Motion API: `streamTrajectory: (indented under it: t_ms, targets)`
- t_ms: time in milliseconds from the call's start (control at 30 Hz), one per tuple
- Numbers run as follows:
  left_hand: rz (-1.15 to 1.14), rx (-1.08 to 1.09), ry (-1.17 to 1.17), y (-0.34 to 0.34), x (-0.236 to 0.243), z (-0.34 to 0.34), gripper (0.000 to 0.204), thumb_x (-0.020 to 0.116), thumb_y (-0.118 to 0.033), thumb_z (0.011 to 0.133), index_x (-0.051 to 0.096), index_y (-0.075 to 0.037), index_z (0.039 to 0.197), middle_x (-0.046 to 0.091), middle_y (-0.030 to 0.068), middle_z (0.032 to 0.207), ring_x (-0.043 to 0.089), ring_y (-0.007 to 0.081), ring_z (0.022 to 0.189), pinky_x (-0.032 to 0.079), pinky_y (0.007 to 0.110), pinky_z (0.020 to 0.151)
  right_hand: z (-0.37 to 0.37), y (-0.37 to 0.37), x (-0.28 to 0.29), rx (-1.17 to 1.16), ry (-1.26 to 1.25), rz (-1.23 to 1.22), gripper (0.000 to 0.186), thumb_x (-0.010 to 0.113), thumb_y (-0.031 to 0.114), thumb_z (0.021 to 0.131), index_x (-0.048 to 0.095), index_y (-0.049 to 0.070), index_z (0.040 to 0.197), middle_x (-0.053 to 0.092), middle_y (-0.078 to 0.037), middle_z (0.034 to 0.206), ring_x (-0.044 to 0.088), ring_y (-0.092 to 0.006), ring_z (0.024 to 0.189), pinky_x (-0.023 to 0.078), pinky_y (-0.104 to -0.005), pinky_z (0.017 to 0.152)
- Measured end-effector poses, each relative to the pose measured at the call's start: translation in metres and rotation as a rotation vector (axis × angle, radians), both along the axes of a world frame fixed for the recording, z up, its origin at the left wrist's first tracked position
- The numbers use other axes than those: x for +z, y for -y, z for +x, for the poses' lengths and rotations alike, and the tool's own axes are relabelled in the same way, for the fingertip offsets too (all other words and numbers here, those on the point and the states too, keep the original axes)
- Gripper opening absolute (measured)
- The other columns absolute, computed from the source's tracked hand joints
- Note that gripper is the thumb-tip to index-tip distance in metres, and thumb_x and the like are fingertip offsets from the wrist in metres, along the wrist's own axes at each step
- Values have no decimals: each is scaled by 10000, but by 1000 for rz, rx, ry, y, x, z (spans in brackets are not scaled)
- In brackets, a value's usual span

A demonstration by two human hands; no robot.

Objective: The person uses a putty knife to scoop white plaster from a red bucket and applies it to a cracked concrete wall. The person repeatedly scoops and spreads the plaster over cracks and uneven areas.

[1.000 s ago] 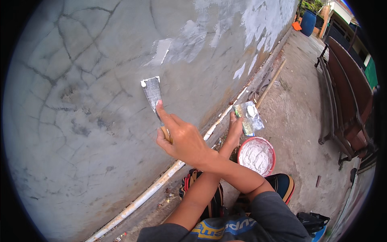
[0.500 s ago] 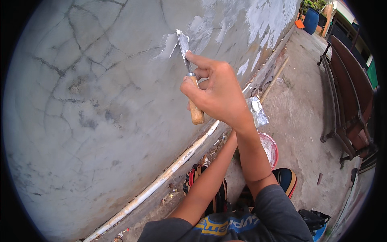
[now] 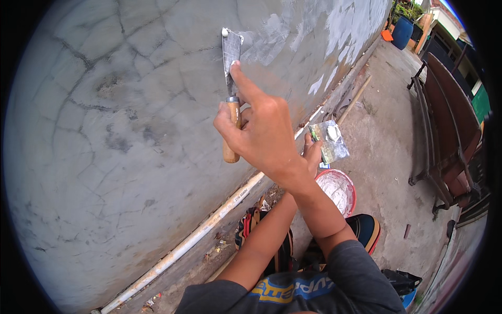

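Note:
My right hand (image 3: pixel 259 128) grips the wooden handle of a putty knife (image 3: pixel 230 78), its index finger stretched along the blade. White paste sits on the blade's tip, which is at the cracked grey wall (image 3: pixel 130 183); whether it touches cannot be told. Beneath the right forearm my left arm crosses over, and my left hand (image 3: pixel 312 155) is closed on the edge of a flat, smeared plate (image 3: pixel 334 150). A lump of white putty (image 3: pixel 333 133) lies on this plate. Below it a red-rimmed bucket (image 3: pixel 354 196) holds more white paste.
White patches (image 3: pixel 345 26) cover the wall's upper right. A white pipe (image 3: pixel 198 235) runs along its foot, with a wooden pole (image 3: pixel 355 99) farther on. To the right stands a brown bench (image 3: pixel 452 115); a blue barrel (image 3: pixel 402 32) is far back. A black bag (image 3: pixel 402 282) lies lower right.
My right hand and the putty knife have shifted left, and the blade stands more upright. The left hand's fingers on the plate have come into sight from behind the right forearm.

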State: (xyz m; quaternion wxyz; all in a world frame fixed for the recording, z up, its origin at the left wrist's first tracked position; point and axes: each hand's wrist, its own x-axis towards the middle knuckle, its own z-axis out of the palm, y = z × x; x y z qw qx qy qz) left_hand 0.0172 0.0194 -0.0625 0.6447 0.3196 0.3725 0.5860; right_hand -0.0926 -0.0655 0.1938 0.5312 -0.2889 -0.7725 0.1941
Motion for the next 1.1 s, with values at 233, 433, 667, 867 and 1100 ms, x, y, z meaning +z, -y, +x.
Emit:
streamTrajectory:
  t_ms: [233, 433, 667, 867, 1100]
  targets:
    - [-47, -18, 62, 8, 33, -4, 492, 426, -96, 946, 269, -68, 1410, 502, 139, 1261, 554, 202, 1079, 477, 349, 851, -32, 17, -63, 58, 2, 137, 685, 661, 37, 789, 386, -100, 1401, 634, -211, 789, 606, -255, 535, 494, -328, 532]
    - [-119, 21, 23, 6, 18, 2, 451, 435, -104, 953, 289, -97, 1380, 545, 117, 1150, 619, 175, 878, 545, 337, 722, 33, 1, 7, 100, 0, -74, 595, 647, 12, 774, 486, -110, 1333, 628, -145, 717, 567, -90, 493, 449, -257, 482]
    - [-116, 1, 149, 8, 28, 2, 431, 444, -96, 952, 308, -104, 1362, 552, 112, 1127, 626, 175, 848, 549, 333, 707, 21, -2, 10, 88, 38, -125, 579, 653, 61, 780, 500, -131, 1304, 616, -97, 630, 577, -55, 520, 447, -241, 488]
    - [-20, 47, -89, -4, -1, 10, 419, 421, -90, 962, 305, -109, 1364, 531, 113, 1186, 608, 177, 980, 545, 347, 737, 25, 28, -13, 141, 156, 25, 549, 663, 64, 773, 538, -113, 1278, 613, -118, 588, 540, -57, 456, 425, -241, 456]
    - [-29, 152, -259, -12, -15, 19, 429, 419, -102, 966, 294, -100, 1376, 522, 117, 1195, 610, 191, 989, 544, 350, 740, 18, -7, -14, -22, -73, -135, 561, 669, 70, 778, 538, -82, 1302, 644, -134, 635, 528, -58, 433, 428, -237, 452]
